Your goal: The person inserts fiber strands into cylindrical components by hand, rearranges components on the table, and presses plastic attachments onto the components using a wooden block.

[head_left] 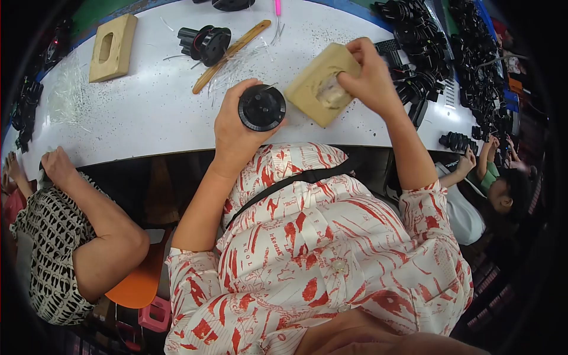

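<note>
From where I stand, the white table [160, 115] is sprinkled with dark crumbs, its near edge curving past the seated person's waist. The left hand [236, 127] is wrapped around a black round part [262, 107], just above that edge; the right hand [373, 80] grips a pale block [313, 83], thumb at its hollow and fingers over the far side, tilted just beside the black round part. Beyond the left hand lie a wooden stick [226, 59] and a black fitting [214, 46], touching or nearly so, with clear strands around the stick. A second block [113, 47] sits well apart to the left, speckled white tabletop between it and the stick. Black parts [417, 35] crowd the right side, hemming in the right hand more closely. A co-worker's bent arm [106, 201] is at the left, near an orange seat [139, 281].
</note>
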Available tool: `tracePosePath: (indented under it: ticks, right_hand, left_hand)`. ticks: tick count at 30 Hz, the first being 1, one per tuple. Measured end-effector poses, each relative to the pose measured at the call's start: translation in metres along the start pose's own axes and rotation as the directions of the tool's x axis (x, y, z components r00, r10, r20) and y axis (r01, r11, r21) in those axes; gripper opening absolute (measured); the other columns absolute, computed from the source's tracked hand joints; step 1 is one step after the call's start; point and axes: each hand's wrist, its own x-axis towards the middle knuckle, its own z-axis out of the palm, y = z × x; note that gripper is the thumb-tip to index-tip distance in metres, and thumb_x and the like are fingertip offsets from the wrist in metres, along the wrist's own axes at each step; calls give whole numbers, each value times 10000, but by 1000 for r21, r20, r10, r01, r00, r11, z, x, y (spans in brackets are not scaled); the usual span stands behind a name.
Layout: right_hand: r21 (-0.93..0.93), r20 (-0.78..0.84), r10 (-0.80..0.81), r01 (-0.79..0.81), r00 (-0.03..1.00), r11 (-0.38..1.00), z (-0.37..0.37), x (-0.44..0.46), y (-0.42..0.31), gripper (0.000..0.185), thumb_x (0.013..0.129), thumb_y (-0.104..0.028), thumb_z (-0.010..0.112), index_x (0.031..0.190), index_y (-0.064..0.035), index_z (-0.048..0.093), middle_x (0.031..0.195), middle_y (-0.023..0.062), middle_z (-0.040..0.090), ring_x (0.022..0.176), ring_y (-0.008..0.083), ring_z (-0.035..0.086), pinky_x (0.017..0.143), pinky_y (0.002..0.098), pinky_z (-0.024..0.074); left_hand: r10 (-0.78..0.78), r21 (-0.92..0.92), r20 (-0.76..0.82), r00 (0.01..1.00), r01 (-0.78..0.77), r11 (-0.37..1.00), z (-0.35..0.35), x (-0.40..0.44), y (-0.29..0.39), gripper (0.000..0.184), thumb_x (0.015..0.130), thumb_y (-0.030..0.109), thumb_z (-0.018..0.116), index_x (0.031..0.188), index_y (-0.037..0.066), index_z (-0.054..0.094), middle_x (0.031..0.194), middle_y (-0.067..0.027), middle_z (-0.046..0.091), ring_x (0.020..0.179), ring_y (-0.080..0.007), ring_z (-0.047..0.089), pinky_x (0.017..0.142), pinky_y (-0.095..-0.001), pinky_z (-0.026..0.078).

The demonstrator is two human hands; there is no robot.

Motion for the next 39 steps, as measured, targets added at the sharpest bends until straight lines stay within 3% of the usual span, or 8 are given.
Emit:
tracePosePath:
  ticks: [9,12,16,24,28,33,37,39]
  right_hand:
    - [662,209,-382,157,900,732,-23,-34,6,566,805,-142,798,1290,2,546,1200,88,651,1101,150,634,959,299,511]
    - [460,-73,-423,407,903,789,-5,-50,-23,569,836,-150,814,1297,19,527,1222,114,644,1110,165,634,975,304,508]
    - [528,-276,-483,551,831,646,5,-56,-39,565,838,-143,829,1285,22,526,1239,132,638,1119,184,635,980,311,510]
    - [166,-384,-692,783,611,599,26,-34,-38,601,818,-69,837,1304,22,495,1254,171,640,1121,224,647,978,352,526]
    - [-151,-228,-798,790,557,594,27,-32,-43,609,817,-51,832,1305,36,479,1227,200,649,1098,264,665,959,370,537]
    - [-31,-360,-793,843,492,537,24,-26,-47,604,793,-85,862,1269,29,507,1196,198,665,1059,282,686,922,358,548]
    - [-141,-202,-794,785,574,603,27,-32,-47,560,839,-111,805,1267,57,485,1231,238,640,1143,307,641,1008,415,498]
    - [-89,-292,-828,848,479,522,20,-26,-52,588,799,-103,853,1255,37,509,1199,206,661,1078,294,676,937,376,536]
  left_hand:
    - [49,-16,-8,999,-49,999,8,9,-3,791,642,145,951,1318,59,550,1198,-132,649,1096,-305,666,951,-388,541]
    - [63,13,-22,998,-62,998,9,12,-2,790,642,140,945,1319,54,547,1203,-140,646,1099,-317,660,951,-394,539]
    - [118,57,-22,993,-116,992,13,13,-3,770,654,122,923,1318,48,540,1206,-150,637,1104,-340,648,947,-406,534]
    - [62,20,-77,995,-60,998,18,17,1,777,655,86,893,1330,40,512,1207,-168,622,1098,-362,637,925,-422,533]
    - [129,71,-74,989,-124,990,21,17,1,787,652,76,887,1337,35,503,1189,-184,625,1084,-371,636,921,-425,534]
    - [95,8,-71,993,-95,995,22,17,-2,805,652,71,884,1352,29,489,1165,-193,631,1079,-378,636,919,-427,534]
    - [110,-4,-70,991,-110,994,23,17,-1,819,651,74,885,1361,25,479,1157,-192,634,1075,-376,637,917,-429,534]
    - [103,-5,-73,992,-103,995,23,16,-1,826,651,81,888,1364,27,476,1158,-192,635,1073,-375,638,914,-431,534]
